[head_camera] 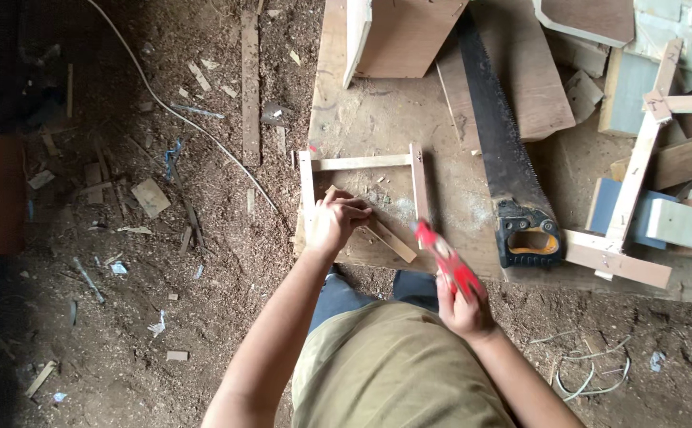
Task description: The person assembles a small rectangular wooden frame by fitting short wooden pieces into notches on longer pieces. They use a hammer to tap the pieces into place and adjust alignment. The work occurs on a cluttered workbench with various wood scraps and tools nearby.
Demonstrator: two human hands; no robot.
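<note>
Fingers of the left hand (336, 220) are bunched in a tight grip on the upper end of a short diagonal wooden strip (384, 235), pressing it where it meets the left rail of a small wooden frame (359, 162) that lies flat on the plank worktop (457, 198). The right hand (463, 307) has its grip closed round the handle of a red tool (446, 257), blurred and held up just right of the frame; whether it is a hammer or something else cannot be told from this view. Judging by the pose, the step in hand is fixing the diagonal strip across the frame's open lower side, the one hand steadying the piece while the other brings the tool to bear. The next move seems to call for a well-aimed stroke close to the pinching fingers, with the strip kept from sliding off the rail; no nail can be made out under the fingertips. Just right of the frame a long black handsaw (498, 135) lies with its black and orange handle (528, 235) toward the person, near enough to crowd the tool's swing. Beyond it sit a wooden box (397, 36) at the worktop's far edge and a heap of offcuts (655, 119) and painted boards, well apart. A pale cable (179, 111) trails over the sawdust-strewn floor (124, 238) to the left, among scattered chips.
</note>
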